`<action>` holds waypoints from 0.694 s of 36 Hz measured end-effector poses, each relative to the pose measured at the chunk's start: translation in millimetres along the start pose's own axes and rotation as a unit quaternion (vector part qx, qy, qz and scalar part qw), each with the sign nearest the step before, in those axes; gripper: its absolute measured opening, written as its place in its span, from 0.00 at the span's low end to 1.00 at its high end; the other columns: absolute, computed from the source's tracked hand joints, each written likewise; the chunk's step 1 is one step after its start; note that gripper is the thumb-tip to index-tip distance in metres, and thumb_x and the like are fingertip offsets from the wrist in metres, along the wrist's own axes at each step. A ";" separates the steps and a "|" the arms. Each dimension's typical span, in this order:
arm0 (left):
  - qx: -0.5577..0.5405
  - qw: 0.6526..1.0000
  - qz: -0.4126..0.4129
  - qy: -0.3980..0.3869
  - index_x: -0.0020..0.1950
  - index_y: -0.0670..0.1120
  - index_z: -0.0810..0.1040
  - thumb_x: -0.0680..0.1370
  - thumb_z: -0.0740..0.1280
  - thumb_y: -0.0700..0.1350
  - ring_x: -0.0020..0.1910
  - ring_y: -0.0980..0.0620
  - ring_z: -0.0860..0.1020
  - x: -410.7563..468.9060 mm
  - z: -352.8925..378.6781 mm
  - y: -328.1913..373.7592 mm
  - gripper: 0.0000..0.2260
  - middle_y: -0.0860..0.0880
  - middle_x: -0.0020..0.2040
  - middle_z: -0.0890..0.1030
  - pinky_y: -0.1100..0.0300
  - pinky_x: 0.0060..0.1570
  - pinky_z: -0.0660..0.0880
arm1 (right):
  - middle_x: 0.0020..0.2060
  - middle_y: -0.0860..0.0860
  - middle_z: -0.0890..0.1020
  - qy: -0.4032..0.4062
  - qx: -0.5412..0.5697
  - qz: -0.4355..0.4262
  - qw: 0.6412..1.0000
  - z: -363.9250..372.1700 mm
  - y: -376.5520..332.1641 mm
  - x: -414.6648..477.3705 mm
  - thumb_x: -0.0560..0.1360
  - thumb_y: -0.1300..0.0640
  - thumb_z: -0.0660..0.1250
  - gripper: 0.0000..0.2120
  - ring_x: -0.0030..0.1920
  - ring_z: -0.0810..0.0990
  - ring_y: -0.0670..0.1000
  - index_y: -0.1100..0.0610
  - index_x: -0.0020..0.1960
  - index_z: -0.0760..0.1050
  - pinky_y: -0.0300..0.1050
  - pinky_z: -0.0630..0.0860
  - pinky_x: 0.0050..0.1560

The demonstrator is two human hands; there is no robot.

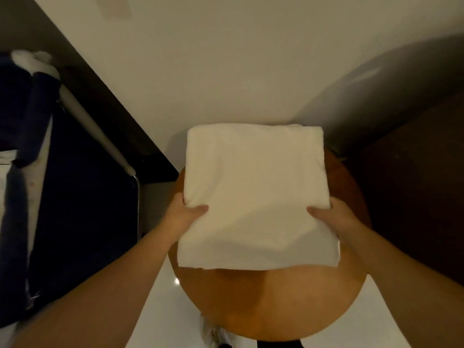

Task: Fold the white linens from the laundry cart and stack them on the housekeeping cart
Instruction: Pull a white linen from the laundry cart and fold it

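My left hand [187,214] pinching the folded white linen [253,187] by its left edge, my right hand [332,218] pinching the right edge, linen at frame centre over the round bench [263,297], laundry cart [82,197] at left

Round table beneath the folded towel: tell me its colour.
Plain orange-brown table; the head view shows it.

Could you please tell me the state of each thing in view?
white linen, folded into a square.
left hand, gripping the linen's left edge.
right hand, gripping the linen's right edge.
round table, partly covered by the linen.
laundry cart, white cloth at far end.
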State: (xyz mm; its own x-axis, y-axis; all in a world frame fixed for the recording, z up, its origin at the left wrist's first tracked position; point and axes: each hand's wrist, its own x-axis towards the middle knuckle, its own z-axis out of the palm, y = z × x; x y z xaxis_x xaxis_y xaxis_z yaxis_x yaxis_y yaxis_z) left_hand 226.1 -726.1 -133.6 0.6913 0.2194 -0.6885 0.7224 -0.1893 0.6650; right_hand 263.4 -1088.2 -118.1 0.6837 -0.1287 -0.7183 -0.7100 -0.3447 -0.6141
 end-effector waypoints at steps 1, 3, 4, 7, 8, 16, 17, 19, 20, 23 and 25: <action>-0.014 1.000 0.016 -0.002 0.72 0.45 0.65 0.70 0.76 0.51 0.56 0.50 0.77 -3.1 -0.7 2.6 0.35 0.50 0.61 0.76 0.54 0.52 0.76 | 0.54 0.53 0.81 0.009 -0.018 -0.016 1.000 -2.0 -5.9 -5.0 0.73 0.56 0.72 0.19 0.49 0.80 0.53 0.56 0.62 0.74 0.51 0.77 0.49; -0.034 0.998 0.047 -0.006 0.71 0.46 0.67 0.68 0.76 0.56 0.56 0.50 0.78 -7.1 -2.5 8.7 0.36 0.49 0.61 0.78 0.53 0.54 0.78 | 0.54 0.52 0.80 0.023 -0.049 -0.047 0.997 -7.9 -21.8 -13.2 0.76 0.55 0.69 0.17 0.50 0.79 0.53 0.56 0.63 0.74 0.51 0.76 0.50; -0.038 0.998 0.059 0.000 0.70 0.46 0.68 0.69 0.75 0.56 0.55 0.50 0.79 -8.7 -3.0 12.5 0.35 0.49 0.60 0.78 0.52 0.53 0.78 | 0.54 0.52 0.79 0.028 -0.073 -0.061 0.995 -11.1 -30.5 -17.3 0.76 0.54 0.68 0.17 0.51 0.78 0.53 0.55 0.64 0.73 0.53 0.76 0.53; -0.036 0.995 0.087 0.021 0.69 0.45 0.68 0.73 0.73 0.52 0.53 0.51 0.79 -10.2 -3.9 23.2 0.28 0.48 0.59 0.79 0.54 0.51 0.79 | 0.51 0.50 0.77 0.040 -0.127 -0.094 0.987 -22.3 -48.5 -24.5 0.78 0.51 0.64 0.16 0.52 0.76 0.53 0.55 0.64 0.72 0.51 0.73 0.52; -0.031 0.995 0.093 0.023 0.69 0.45 0.67 0.73 0.73 0.53 0.53 0.50 0.79 -10.0 -3.0 24.5 0.29 0.48 0.59 0.79 0.53 0.51 0.79 | 0.51 0.50 0.76 0.045 -0.134 -0.099 0.985 -25.1 -51.4 -26.4 0.79 0.51 0.64 0.16 0.52 0.75 0.53 0.55 0.65 0.71 0.51 0.72 0.51; -0.046 0.999 -0.025 0.007 0.70 0.46 0.69 0.62 0.78 0.62 0.55 0.49 0.78 -36.5 18.1 -28.9 0.41 0.48 0.61 0.78 0.48 0.58 0.76 | 0.53 0.46 0.77 0.003 -0.137 -0.012 0.990 -6.9 17.2 -28.1 0.71 0.48 0.73 0.23 0.51 0.75 0.49 0.54 0.62 0.70 0.43 0.74 0.44; -0.047 0.998 -0.039 0.000 0.69 0.46 0.70 0.64 0.79 0.59 0.56 0.48 0.78 -42.4 20.7 -36.8 0.39 0.47 0.60 0.79 0.47 0.59 0.76 | 0.50 0.46 0.77 -0.003 -0.122 0.006 0.992 -4.5 31.6 -30.2 0.70 0.49 0.75 0.24 0.51 0.75 0.49 0.54 0.61 0.70 0.44 0.74 0.46; -0.052 0.997 -0.062 -0.005 0.69 0.45 0.71 0.67 0.79 0.52 0.56 0.47 0.78 -50.9 24.5 -51.2 0.34 0.46 0.60 0.79 0.47 0.59 0.76 | 0.50 0.45 0.76 0.002 -0.102 0.023 0.995 -3.5 54.9 -34.6 0.68 0.47 0.76 0.28 0.52 0.75 0.49 0.53 0.62 0.70 0.46 0.75 0.49; -0.055 0.996 -0.067 -0.003 0.69 0.45 0.71 0.67 0.79 0.51 0.55 0.47 0.78 -53.7 25.9 -56.0 0.34 0.46 0.59 0.78 0.48 0.58 0.76 | 0.53 0.47 0.77 0.008 -0.097 0.029 0.995 -4.8 63.7 -35.1 0.66 0.44 0.77 0.31 0.53 0.76 0.51 0.54 0.63 0.70 0.48 0.78 0.50; -0.031 0.998 -0.044 0.019 0.71 0.44 0.66 0.68 0.78 0.52 0.56 0.48 0.76 -59.4 27.2 -58.3 0.36 0.47 0.61 0.76 0.50 0.56 0.76 | 0.59 0.52 0.77 0.026 -0.118 0.030 0.992 -7.4 67.1 -37.7 0.65 0.42 0.76 0.35 0.55 0.77 0.55 0.53 0.66 0.68 0.54 0.80 0.51; 0.030 0.997 0.009 0.069 0.71 0.44 0.63 0.70 0.76 0.51 0.57 0.47 0.74 -61.5 31.5 -52.8 0.36 0.46 0.63 0.73 0.50 0.56 0.75 | 0.63 0.54 0.73 0.052 -0.170 0.002 0.984 -6.2 58.7 -36.5 0.68 0.46 0.75 0.38 0.60 0.75 0.58 0.55 0.71 0.62 0.53 0.76 0.54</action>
State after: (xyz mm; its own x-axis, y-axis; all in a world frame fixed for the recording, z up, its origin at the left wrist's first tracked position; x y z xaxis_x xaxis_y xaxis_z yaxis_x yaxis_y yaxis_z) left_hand 145.9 -759.7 -135.5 0.6988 0.3435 -0.6275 0.7121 -0.2506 0.6558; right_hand 197.8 -1109.5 -125.9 0.7074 -0.2187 -0.6722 -0.6270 -0.6331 -0.4539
